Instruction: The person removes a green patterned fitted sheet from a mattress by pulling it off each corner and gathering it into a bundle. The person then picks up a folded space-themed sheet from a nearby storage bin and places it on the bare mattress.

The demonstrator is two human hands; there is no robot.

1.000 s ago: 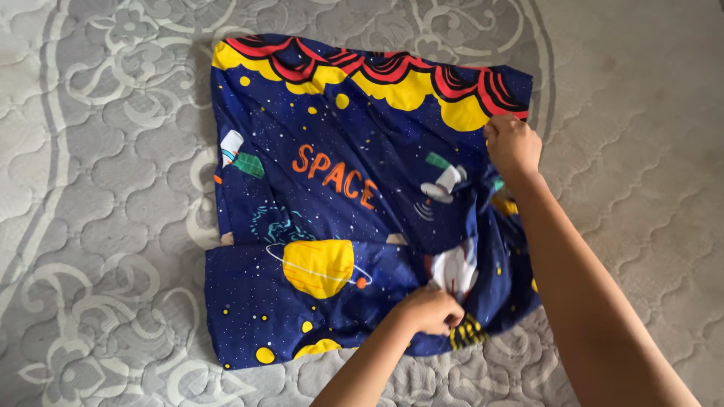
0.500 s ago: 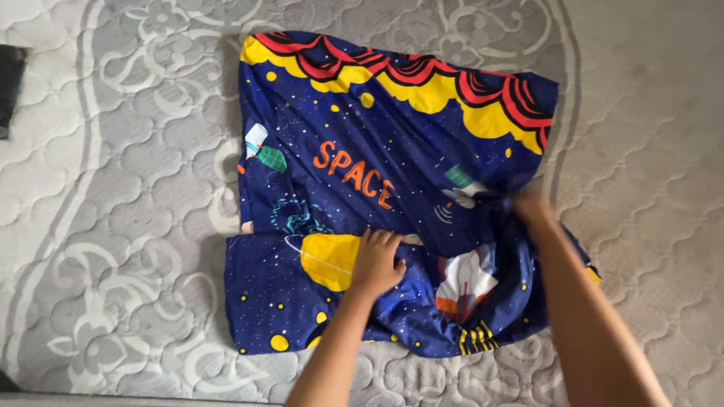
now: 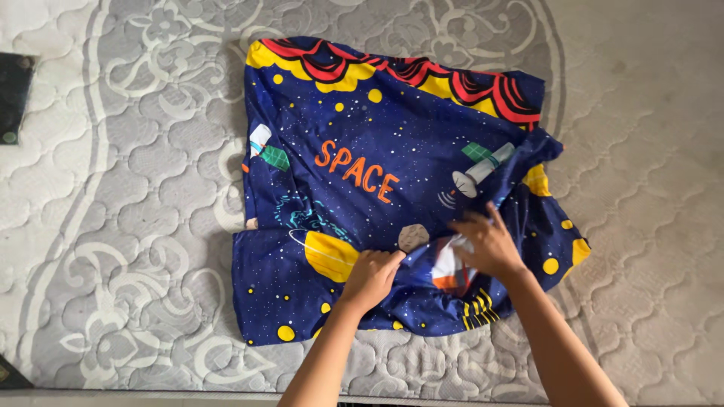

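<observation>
Both hands on the space-print cover (image 3: 362, 151), spread on the mattress (image 3: 113, 196).
Left hand (image 3: 371, 277) grip bunches a fold to pin it; right hand (image 3: 486, 245) lies wide, flattening fabric.

Beneath everything I see a grey quilted mattress (image 3: 136, 226), its surface stitched in puffy lobed shapes with pale floral scrollwork and curved bands sweeping across it. At the far left edge a small dark flat rectangular object (image 3: 13, 96) lies on the mattress. Another dark corner (image 3: 7, 373) pokes in at the lower left.
</observation>
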